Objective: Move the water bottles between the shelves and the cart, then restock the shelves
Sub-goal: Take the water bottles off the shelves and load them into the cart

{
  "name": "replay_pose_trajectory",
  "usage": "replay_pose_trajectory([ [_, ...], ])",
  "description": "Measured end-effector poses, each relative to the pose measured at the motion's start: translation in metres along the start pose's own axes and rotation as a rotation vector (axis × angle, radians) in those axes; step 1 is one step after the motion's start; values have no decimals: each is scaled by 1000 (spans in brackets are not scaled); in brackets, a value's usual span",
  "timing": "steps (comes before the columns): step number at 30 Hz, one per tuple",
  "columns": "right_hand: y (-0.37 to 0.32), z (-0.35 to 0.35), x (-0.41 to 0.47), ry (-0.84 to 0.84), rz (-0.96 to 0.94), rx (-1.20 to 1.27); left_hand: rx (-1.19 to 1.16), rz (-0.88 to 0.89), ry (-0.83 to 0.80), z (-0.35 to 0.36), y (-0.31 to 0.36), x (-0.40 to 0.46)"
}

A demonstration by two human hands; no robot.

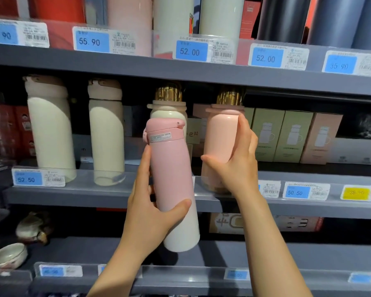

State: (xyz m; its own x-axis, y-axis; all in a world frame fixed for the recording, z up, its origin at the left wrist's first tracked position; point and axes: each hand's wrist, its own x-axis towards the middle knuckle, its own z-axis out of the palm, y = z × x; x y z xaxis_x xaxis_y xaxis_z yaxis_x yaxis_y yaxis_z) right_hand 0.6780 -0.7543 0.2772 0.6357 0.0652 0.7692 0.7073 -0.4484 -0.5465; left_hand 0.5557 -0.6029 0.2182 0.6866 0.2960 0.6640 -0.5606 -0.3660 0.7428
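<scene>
Presently, the left hand (150,202) grips a pink bottle (171,168) at centre frame, fingers (142,168) curled round its left side and thumb across its lower front. This bottle fades to cream at its base, carries a flip lid with a small printed label, and is held in the air in front of the middle shelf (107,196), tilted slightly (top leaning left). The right hand (238,159) grips a peach bottle (220,138) with a gold cap, just right of centre; its thumb wraps the front and the fingers lie along the right side. That bottle's base sits behind the clear shelf rail. Directly behind the pink bottle stands a cream bottle (168,113), also gold-capped. Two tall cream flasks (51,133) stand on the same shelf at left of frame. Green and pink boxes (287,136) line the shelf at right. Blue price tags (192,51) run along the upper shelf edge. Bowls (9,255) rest at lower left.
</scene>
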Motion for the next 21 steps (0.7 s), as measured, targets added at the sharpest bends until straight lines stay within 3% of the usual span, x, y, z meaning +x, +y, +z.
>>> replay_pose_trajectory([
  [3, 1, -9, -8, -11, -13, 27, -20, 3, -36, 8, 8, 1],
  [6, -2, -37, -27, 57, -20, 281, -44, 66, -102, 24, 19, 5],
  [10, -9, -93, -56, -78, 10, 593, -17, 185, -238, 69, 41, 16],
  [12, -6, -114, -63, -69, 9, 585, 45, 269, -312, 97, 54, 22],
  [16, 10, -143, -57, 143, 17, 556, 157, 427, -421, 145, 73, 36],
  [21, 35, -152, -46, 435, 111, 634, 196, 472, -464, 176, 75, 55],
])
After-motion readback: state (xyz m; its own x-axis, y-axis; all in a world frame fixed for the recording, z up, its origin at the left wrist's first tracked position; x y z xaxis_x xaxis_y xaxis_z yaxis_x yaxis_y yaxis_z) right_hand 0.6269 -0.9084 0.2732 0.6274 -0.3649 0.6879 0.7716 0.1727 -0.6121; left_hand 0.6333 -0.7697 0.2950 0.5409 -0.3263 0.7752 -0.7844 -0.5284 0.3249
